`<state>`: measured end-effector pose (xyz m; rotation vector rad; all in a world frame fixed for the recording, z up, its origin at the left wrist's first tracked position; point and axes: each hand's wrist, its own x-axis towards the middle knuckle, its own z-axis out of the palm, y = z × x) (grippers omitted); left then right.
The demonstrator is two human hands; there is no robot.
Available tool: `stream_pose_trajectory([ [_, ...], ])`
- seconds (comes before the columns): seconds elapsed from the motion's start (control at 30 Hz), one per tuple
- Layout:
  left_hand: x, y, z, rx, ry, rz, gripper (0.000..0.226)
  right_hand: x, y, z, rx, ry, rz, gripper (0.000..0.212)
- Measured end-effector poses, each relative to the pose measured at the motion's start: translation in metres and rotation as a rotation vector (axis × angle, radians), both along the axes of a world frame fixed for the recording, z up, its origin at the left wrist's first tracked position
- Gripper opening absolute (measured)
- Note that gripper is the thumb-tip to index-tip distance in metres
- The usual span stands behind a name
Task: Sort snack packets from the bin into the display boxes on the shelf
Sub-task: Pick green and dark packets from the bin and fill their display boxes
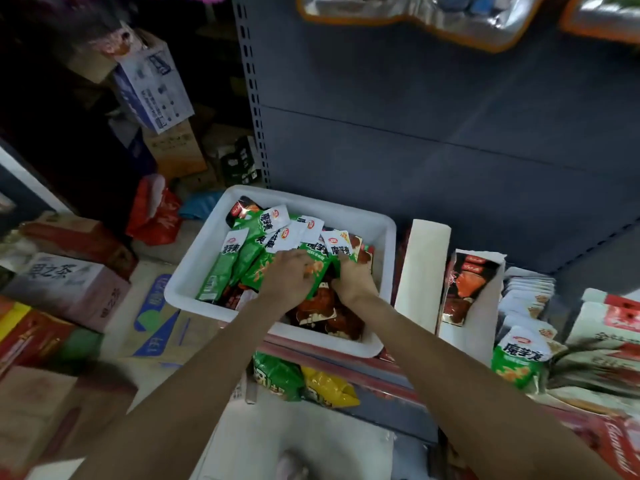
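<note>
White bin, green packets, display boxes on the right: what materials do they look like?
White bin: looks like moulded plastic, smooth with rounded rim and corners.
Green packets: likely thin plastic film, glossy and creased, with printed faces.
Display box holding red packets: looks like printed cardboard, matte, with a ragged torn top edge.
Both hands, left hand and right hand, are in the packets.

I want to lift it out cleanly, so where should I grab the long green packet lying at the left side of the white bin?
Pinch the green packet by its white top edge, coming from above: that end lies uppermost and uncovered.
</note>
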<state>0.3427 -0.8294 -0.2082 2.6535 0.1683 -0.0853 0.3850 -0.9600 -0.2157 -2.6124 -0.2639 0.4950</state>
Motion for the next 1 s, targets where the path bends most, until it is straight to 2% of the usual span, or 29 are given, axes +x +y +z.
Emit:
stream_pose_trajectory([
  [0.07, -0.001, -0.002, 0.002, -0.063, -0.055, 0.024, 0.025, -0.002, -0.004, 0.009, 0.066, -0.067, 0.001, 0.038],
  [0.17, 0.0, -0.015, 0.018, -0.435, 0.001, 0.112, 0.033, -0.011, -0.015, 0.029, 0.179, -0.202, 0.057, 0.041],
  [0.23, 0.004, -0.027, 0.026, -0.7, 0.051, 0.159, 0.034, -0.02, -0.026, 0.042, 0.289, -0.147, 0.163, 0.039],
  [0.27, 0.006, -0.034, 0.029, -0.732, 0.045, 0.159, 0.031, -0.025, -0.032, 0.047, 0.356, -0.1, 0.195, 0.034],
  [0.33, 0.008, -0.048, 0.034, -0.588, -0.016, 0.131, 0.024, -0.029, -0.049, 0.054, 0.486, -0.065, 0.129, 0.022],
  [0.4, 0.014, -0.063, 0.035, -0.533, -0.066, 0.136, 0.023, -0.024, -0.07, 0.056, 0.576, -0.142, -0.06, 0.016],
  [0.47, 0.017, -0.084, 0.044, -0.573, -0.064, 0.083, 0.029, -0.018, -0.096, 0.061, 0.655, -0.139, -0.248, 0.024],
  [0.53, 0.02, -0.111, 0.053, -0.658, -0.091, -0.009, 0.03, -0.013, -0.123, 0.07, 0.802, -0.02, -0.367, 0.037],
  [0.6, 0.023, -0.141, 0.06, -0.717, -0.062, -0.068, 0.026, -0.009, -0.153, 0.075, 0.842, -0.002, -0.394, 0.03],
  [0.7, 0.031, -0.182, 0.06, -0.651, -0.081, -0.083, 0.023, -0.007, -0.196, 0.082, 0.762, -0.06, -0.43, 0.011],
  [0.77, 0.034, -0.205, 0.057, -0.629, -0.106, -0.001, 0.03, -0.005, -0.222, 0.083, 0.753, -0.083, -0.47, 0.014],
  [0.83, 0.035, -0.229, 0.056, -0.655, -0.118, 0.014, 0.025, -0.007, -0.246, 0.088, 0.758, -0.14, -0.479, 0.016],
  [0.93, 0.035, -0.256, 0.05, -0.566, -0.174, -0.079, 0.008, -0.01, -0.281, 0.094, 0.804, -0.255, -0.476, 0.023],
  [1.0, 0.035, -0.267, 0.045, -0.454, -0.162, -0.192, 0.017, -0.01, -0.301, 0.098, 0.804, -0.305, -0.456, 0.023],
])
